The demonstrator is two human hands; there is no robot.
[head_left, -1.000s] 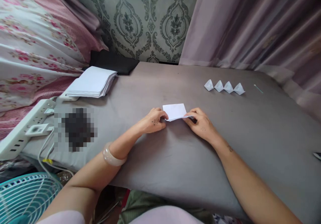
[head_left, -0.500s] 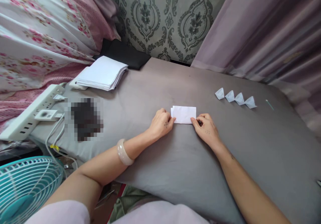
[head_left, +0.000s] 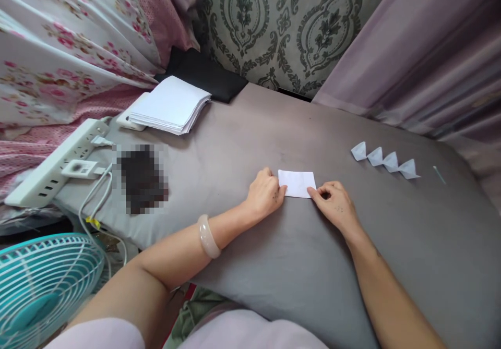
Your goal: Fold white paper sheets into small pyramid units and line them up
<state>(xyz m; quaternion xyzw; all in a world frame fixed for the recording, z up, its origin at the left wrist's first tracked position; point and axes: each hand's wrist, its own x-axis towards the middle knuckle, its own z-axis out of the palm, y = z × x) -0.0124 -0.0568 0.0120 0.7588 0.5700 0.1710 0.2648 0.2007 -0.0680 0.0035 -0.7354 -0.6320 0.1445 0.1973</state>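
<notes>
A small folded sheet of white paper (head_left: 297,183) lies on the grey cloth surface in front of me. My left hand (head_left: 266,192) pinches its left edge, thumb on top and the other fingers curled. At the lower right corner, my right hand (head_left: 332,200) grips the paper between thumb and bent fingers. The layers look pressed flat, with the edges lined up. Off to the right stands a row of several folded white paper pieces (head_left: 374,156), pointed at the top and apart from both hands.
A stack of white paper (head_left: 170,104) lies at the back left, by a black folder-like item (head_left: 207,75). Along the left edge run a power strip (head_left: 58,161) and cables, near a blurred dark object (head_left: 143,179). A turquoise fan (head_left: 50,286) stands lower left. A thin stick (head_left: 439,174) lies far right.
The paper looks narrower now, and the offset layer at its left edge no longer shows. Both hands keep their hold. The whole view has shifted slightly.
</notes>
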